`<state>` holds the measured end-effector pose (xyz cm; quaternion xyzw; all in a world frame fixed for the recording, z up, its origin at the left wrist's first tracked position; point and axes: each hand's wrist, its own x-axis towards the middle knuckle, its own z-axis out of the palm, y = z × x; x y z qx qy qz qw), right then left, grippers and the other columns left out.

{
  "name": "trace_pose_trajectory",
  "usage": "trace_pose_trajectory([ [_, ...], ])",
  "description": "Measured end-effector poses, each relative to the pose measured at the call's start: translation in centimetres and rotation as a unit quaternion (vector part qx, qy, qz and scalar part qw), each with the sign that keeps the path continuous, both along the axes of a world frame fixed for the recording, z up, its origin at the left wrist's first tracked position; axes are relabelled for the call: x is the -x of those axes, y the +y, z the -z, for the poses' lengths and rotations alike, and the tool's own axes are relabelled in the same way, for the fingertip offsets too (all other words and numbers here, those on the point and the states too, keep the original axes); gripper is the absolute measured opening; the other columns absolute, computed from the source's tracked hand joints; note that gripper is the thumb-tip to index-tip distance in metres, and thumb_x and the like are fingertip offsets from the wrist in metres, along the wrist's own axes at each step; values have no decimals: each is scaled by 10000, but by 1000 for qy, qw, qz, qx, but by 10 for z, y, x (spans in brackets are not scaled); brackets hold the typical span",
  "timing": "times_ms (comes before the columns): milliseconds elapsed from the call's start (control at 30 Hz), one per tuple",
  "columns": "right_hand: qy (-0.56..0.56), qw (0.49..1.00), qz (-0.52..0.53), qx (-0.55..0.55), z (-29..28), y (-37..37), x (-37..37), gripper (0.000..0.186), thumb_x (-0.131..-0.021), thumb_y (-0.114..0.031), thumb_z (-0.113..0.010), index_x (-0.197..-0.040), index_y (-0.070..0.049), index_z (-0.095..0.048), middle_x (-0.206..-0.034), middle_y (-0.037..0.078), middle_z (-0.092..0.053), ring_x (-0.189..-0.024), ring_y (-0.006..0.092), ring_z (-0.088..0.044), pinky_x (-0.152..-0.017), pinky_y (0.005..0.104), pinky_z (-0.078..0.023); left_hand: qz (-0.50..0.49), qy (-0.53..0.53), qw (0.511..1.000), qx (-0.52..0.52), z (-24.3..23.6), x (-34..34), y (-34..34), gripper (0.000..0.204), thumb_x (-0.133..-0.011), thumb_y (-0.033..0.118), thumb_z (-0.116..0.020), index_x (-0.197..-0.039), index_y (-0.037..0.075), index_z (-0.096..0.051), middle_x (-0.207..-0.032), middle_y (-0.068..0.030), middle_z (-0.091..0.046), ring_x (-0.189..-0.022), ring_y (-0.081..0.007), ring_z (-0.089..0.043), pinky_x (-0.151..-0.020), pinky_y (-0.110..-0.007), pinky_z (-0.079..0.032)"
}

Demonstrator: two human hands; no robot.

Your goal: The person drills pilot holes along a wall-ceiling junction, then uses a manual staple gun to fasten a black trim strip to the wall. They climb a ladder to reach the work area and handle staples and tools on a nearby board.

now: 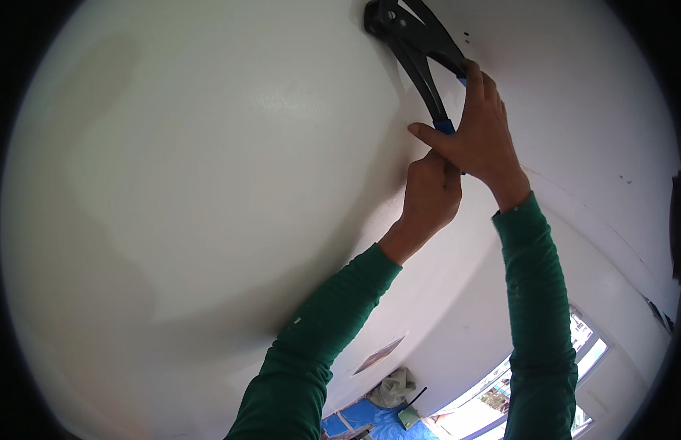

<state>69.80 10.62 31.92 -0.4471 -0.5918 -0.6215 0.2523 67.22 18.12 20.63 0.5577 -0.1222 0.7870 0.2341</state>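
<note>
A large black lever tool with blue grips, shaped like a hand riveter, reaches up to the top of the view, its jointed head near where the white surfaces meet. My left hand is closed round the end of its lower handle, just below my right hand. My right hand has its fingers over the upper handle's grip, with the thumb stretched left across the lower handle. Part of both grips is hidden by my hands. Both forearms are in green sleeves.
A white wall fills the left and middle, meeting a white surface with small dark holes at right. Far below are a window, a blue sheet, a crumpled grey cloth and a small green object with a black stick.
</note>
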Motion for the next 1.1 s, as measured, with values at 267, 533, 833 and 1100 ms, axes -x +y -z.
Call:
trace_pose_trajectory([
  [267, -5, 999, -25, -23, -8, 17, 11, 875, -669, -275, -801, -1352, 159, -470, -1137, 287, -563, -1063, 444, -583, -911, 520, -527, 32, -105, 994, 11, -10, -16, 8, 134, -974, 59, -570, -971, -60, -631, -735, -216, -672, -653, -352, -691, -596, -407, -500],
  [533, -60, 998, 9, -6, -21, 26, 25, 706, -672, -267, -816, -1242, 65, -562, -1054, 218, -620, -992, 397, -665, -802, 506, -596, 60, -213, 975, 6, -30, -24, 14, 147, -936, -26, -563, -1057, -79, -629, -830, -280, -696, -814, -451, -715, -669, -457, -540],
  [833, -106, 994, -5, -1, -58, 33, 13, 628, -662, -262, -816, -1197, 17, -642, -972, 212, -716, -864, 392, -743, -796, 476, -623, 37, -166, 985, 5, -66, -40, 32, 142, -909, -36, -576, -1028, -98, -622, -835, -292, -693, -834, -470, -705, -667, -481, -539],
  [1100, -81, 996, -20, 11, -57, 29, 22, 506, -704, -238, -770, -1153, -16, -703, -970, 197, -729, -836, 388, -742, -788, 480, -615, 49, -170, 984, -25, -79, -37, 30, 128, -837, -41, -626, -955, -74, -663, -828, -269, -709, -851, -445, -717, -685, -469, -546],
])
